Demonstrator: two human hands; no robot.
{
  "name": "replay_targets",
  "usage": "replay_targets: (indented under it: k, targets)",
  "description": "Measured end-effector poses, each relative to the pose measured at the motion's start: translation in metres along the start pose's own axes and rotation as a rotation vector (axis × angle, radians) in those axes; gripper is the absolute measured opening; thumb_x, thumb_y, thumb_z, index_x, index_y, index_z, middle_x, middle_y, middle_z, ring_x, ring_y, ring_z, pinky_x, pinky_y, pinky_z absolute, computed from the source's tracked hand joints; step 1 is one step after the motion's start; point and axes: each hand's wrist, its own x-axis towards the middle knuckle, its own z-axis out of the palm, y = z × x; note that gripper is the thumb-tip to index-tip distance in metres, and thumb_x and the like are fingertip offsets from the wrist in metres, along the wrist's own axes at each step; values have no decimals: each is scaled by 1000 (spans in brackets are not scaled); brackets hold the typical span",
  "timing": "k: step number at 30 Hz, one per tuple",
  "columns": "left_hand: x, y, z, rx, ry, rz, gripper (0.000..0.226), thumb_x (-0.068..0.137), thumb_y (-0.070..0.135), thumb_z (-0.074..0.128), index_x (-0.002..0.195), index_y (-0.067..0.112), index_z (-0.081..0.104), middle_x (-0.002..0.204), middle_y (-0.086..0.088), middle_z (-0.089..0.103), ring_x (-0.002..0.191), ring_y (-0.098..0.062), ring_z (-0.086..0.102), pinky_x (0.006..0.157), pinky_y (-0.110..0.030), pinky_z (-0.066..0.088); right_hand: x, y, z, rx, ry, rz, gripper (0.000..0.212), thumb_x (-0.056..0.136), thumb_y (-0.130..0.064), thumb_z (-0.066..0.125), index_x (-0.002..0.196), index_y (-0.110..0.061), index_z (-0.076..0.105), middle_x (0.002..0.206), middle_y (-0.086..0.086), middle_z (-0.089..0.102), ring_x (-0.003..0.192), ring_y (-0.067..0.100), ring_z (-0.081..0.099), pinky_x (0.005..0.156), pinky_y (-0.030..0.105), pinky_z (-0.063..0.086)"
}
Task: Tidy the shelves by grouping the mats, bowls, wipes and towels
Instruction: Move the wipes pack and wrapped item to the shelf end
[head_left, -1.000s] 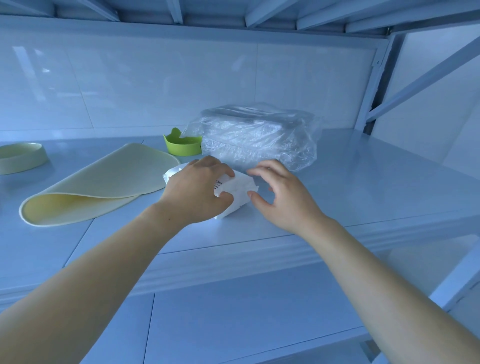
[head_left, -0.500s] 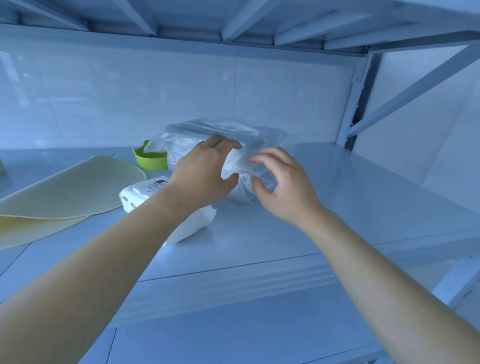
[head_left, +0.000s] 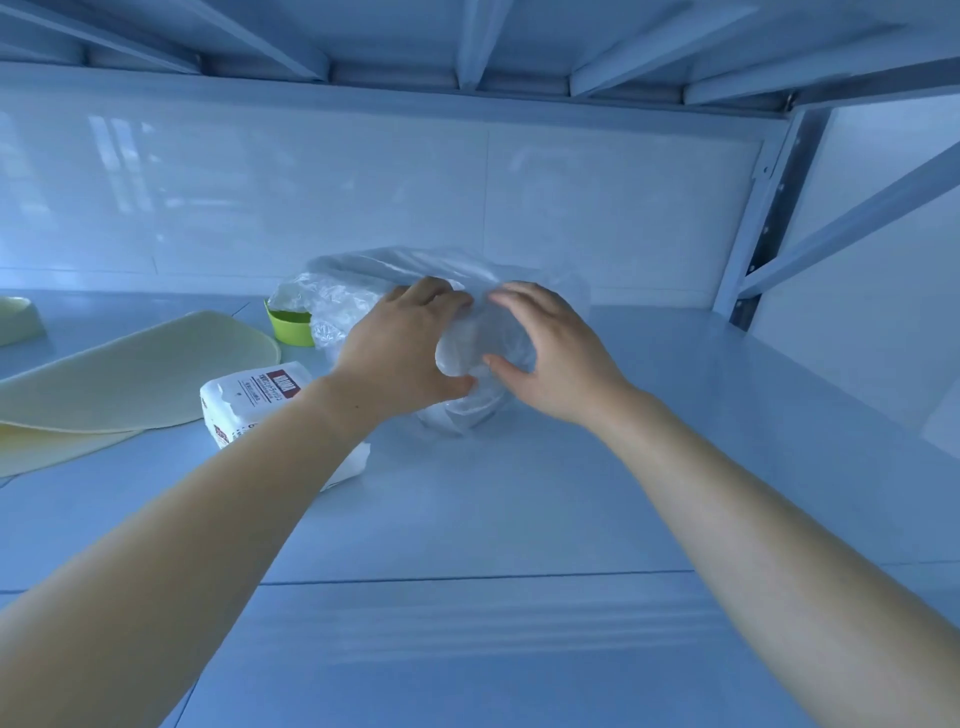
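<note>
As left hand (head_left: 400, 353) and right hand (head_left: 550, 358) grip bag (head_left: 332, 296), wipes label (head_left: 280, 388) is illegible.

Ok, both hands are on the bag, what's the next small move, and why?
Probably lift the bag slightly and draw it forward: the left hand and right hand cup its front end, and it sits tight beside the bowl.

left hand (head_left: 400, 358), right hand (head_left: 550, 358): both bare; forearms bare up to frame edge
</note>
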Motion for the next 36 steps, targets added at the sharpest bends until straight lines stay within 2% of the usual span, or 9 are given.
replay_targets:
  k: [3, 6, 9, 13, 16, 21, 25, 31, 36]
  targets:
    - [-3, 3, 2, 26, 24, -2, 71, 60, 43, 77, 125, 33, 51, 127, 7, 46, 109, -21, 45, 87, -36, 47, 1, 8, 1, 38, -29, -49, 48, 84, -29, 62, 127, -12, 49, 131, 2, 50, 125, 19, 44, 103, 37, 39]
    - [-6, 5, 5, 1, 74, -21, 66, 58, 40, 81, 119, 32, 57, 123, 6, 49, 105, -21, 47, 84, -24, 37, 3, 15, 3, 64, -22, -93, 47, 82, -36, 60, 124, -15, 52, 126, 0, 53, 120, 20, 48, 100, 44, 40]
    - [-6, 8, 5, 11, 100, -45, 64, 55, 36, 84, 115, 28, 61, 121, 5, 51, 105, -20, 48, 82, -21, 31, 8, 16, 2, 47, -42, -78, 49, 76, -48, 53, 118, -23, 52, 120, -7, 53, 118, 17, 44, 100, 52, 36]
    - [-6, 4, 4, -61, 99, -30, 62, 49, 48, 74, 107, 27, 62, 119, 9, 53, 104, -20, 52, 83, -28, 41, 13, 7, 1, 17, -29, -97, 46, 71, -53, 56, 105, -23, 55, 103, -9, 55, 106, 18, 45, 95, 50, 37]
    - [-8, 2, 4, -132, 84, 38, 61, 50, 53, 66, 104, 25, 61, 116, 14, 49, 102, -13, 51, 83, -15, 36, 2, 7, 1, 23, 15, -74, 39, 75, -53, 61, 104, -28, 54, 102, -13, 54, 109, 15, 41, 101, 51, 28]
    - [-2, 7, 13, -155, 3, 167, 62, 62, 49, 71, 116, 22, 55, 129, 5, 44, 115, -9, 44, 94, -17, 29, -16, 14, -6, -10, 119, -10, 38, 75, -54, 63, 103, -30, 55, 103, -15, 54, 110, 14, 39, 102, 49, 22]
    - [12, 16, 27, -193, -43, 215, 63, 69, 35, 78, 124, 25, 50, 136, 7, 38, 125, -12, 38, 99, -22, 29, -24, 21, -18, -66, 127, 83, 39, 75, -53, 65, 104, -29, 56, 103, -13, 55, 112, 15, 40, 102, 50, 22]
    - [32, 44, 48, -289, -86, 335, 63, 71, 32, 77, 125, 23, 47, 138, 8, 36, 129, -13, 34, 102, -23, 26, -51, 31, -42, -195, 151, 243, 41, 76, -53, 64, 107, -28, 55, 108, -12, 55, 117, 15, 38, 105, 49, 20]
    - [41, 70, 62, -329, -63, 456, 66, 76, 32, 73, 133, 29, 39, 140, 7, 35, 132, -12, 30, 103, -25, 29, -82, 41, -56, -305, 271, 294, 40, 77, -46, 63, 111, -27, 57, 111, -9, 58, 112, 14, 40, 101, 48, 27]
